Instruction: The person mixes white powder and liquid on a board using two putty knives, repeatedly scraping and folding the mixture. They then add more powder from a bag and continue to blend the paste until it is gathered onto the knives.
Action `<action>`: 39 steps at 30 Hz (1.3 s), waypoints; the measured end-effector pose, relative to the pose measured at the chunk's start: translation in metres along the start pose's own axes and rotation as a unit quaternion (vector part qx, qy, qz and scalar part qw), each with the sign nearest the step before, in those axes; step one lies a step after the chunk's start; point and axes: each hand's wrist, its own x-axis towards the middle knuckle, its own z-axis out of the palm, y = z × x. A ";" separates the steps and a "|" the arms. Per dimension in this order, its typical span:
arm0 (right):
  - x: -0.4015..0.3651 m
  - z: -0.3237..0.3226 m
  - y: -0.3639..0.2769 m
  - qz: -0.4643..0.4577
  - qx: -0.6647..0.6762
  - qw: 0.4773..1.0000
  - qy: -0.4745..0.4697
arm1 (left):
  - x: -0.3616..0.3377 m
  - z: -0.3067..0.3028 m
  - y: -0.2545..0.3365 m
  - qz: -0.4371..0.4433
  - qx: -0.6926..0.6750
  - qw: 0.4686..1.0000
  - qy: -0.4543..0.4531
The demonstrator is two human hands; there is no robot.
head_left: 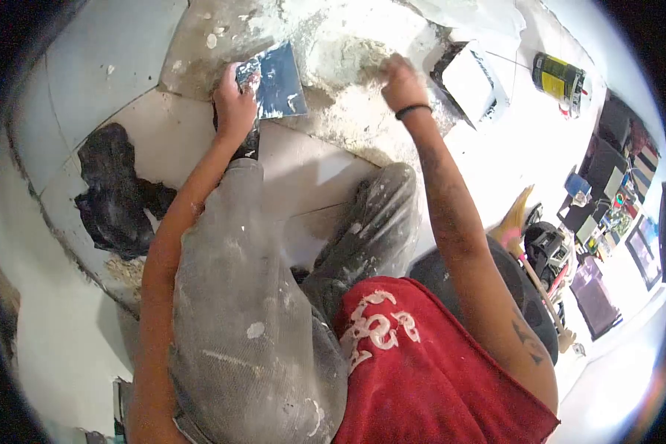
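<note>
My left hand (236, 106) is closed around the near-left edge of a blue flat plate (280, 78), square-cornered and smeared with white paste. Over the right part of the pale, crusted floor sheet (333, 118), my right hand (405, 87) wears a black wristband. Its fingers are curled and blurred, so whatever they hold cannot be made out. A mound of whitish, wet-looking plaster (344, 61) lies between the two hands. Just right of my right hand is a white square tray (468, 83) with dark, dirty edges.
A yellow and black can (559, 78) lies at the upper right. Crumpled black plastic (116, 192) is on the tiles at left. A broom (520, 214), a dark round seat (522, 285) and a cluster of household items (607, 200) are at right.
</note>
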 end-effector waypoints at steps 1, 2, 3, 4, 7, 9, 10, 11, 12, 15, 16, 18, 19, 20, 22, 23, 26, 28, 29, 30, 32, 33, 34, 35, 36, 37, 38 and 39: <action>0.000 -0.007 -0.004 0.001 -0.008 0.999 -0.048 | 0.000 0.000 0.001 -0.007 -0.020 1.000 -0.001; 0.004 -0.019 -0.008 0.000 -0.017 0.995 -0.095 | 0.005 0.001 -0.004 0.012 -0.007 1.000 0.011; 0.013 -0.033 -0.005 -0.002 -0.012 0.995 -0.102 | 0.007 0.004 -0.009 0.026 0.006 0.999 0.021; 0.015 -0.043 -0.003 -0.002 -0.005 0.993 -0.116 | 0.001 0.006 -0.015 0.032 0.021 0.999 0.026; 0.009 -0.015 -0.005 0.014 -0.067 0.997 -0.032 | -0.004 0.002 -0.002 -0.006 -0.035 0.999 -0.004; 0.011 -0.020 -0.003 -0.015 0.004 0.999 -0.029 | 0.000 0.000 -0.003 -0.010 -0.017 1.000 0.005; 0.023 -0.034 0.002 0.004 0.039 0.993 -0.107 | -0.001 -0.002 0.001 -0.016 -0.004 1.000 0.002; 0.025 -0.033 0.006 0.000 0.019 0.999 -0.051 | 0.000 0.000 0.000 0.055 0.025 0.997 0.051; 0.025 -0.028 0.008 -0.001 -0.001 1.000 0.005 | -0.006 0.000 -0.001 0.038 0.011 0.998 0.043; 0.015 -0.014 -0.003 -0.017 -0.024 1.000 -0.005 | -0.001 0.002 -0.001 0.035 -0.020 0.998 0.042; 0.018 -0.029 -0.010 0.016 0.031 0.998 -0.043 | 0.005 0.001 -0.004 0.041 -0.025 0.998 0.044; 0.025 -0.038 0.009 -0.016 0.053 0.998 -0.037 | -0.002 0.003 -0.006 0.040 -0.040 0.998 0.038; 0.022 -0.028 0.009 0.038 0.029 0.999 -0.013 | -0.007 0.004 -0.006 0.040 -0.032 0.998 0.039; 0.018 -0.014 0.010 0.092 0.005 0.996 0.016 | -0.008 0.005 -0.007 0.044 -0.026 0.998 0.043; 0.013 -0.013 -0.008 -0.027 -0.040 0.999 0.006 | 0.000 0.004 -0.008 0.063 -0.008 0.996 0.056; 0.022 -0.020 0.001 0.008 -0.003 1.000 -0.004 | 0.001 0.003 -0.008 0.067 -0.029 0.997 0.037; 0.030 -0.040 0.003 0.042 0.014 0.999 -0.001 | -0.001 0.002 -0.009 0.069 -0.011 0.997 0.036; 0.021 -0.014 -0.005 0.034 -0.040 0.997 0.060 | -0.004 0.000 -0.002 0.014 0.000 1.000 0.003; 0.024 -0.009 -0.004 0.049 -0.069 0.996 -0.008 | -0.001 -0.003 0.002 -0.010 0.007 1.000 -0.012; 0.029 -0.012 0.004 0.056 -0.036 0.997 -0.024 | 0.003 -0.001 -0.002 0.010 0.007 1.000 0.007; 0.031 -0.050 -0.008 0.074 0.029 0.994 -0.069 | 0.000 0.003 -0.006 0.039 0.005 0.999 0.037; 0.030 -0.040 0.010 0.048 0.053 0.997 -0.010 | -0.002 0.001 -0.001 0.048 -0.010 0.998 0.044; 0.025 -0.029 0.008 0.043 0.013 0.999 0.000 | -0.003 0.002 -0.003 0.046 -0.012 0.998 0.041; 0.021 -0.018 0.000 0.037 -0.026 0.999 0.012 | -0.002 0.003 -0.004 0.048 -0.014 0.998 0.039; 0.021 -0.012 -0.005 0.032 -0.063 0.997 0.026 | 0.001 0.003 -0.007 0.051 -0.015 0.998 0.036; 0.022 -0.027 -0.010 0.056 -0.040 0.997 -0.024 | 0.003 0.003 -0.007 0.055 -0.026 0.997 0.038; 0.026 -0.040 -0.008 0.060 -0.010 0.998 -0.025 | 0.003 0.003 -0.004 0.055 -0.037 0.997 0.040; 0.028 -0.041 0.003 0.068 0.008 0.998 -0.004 | -0.001 0.001 -0.002 0.049 -0.045 0.997 0.045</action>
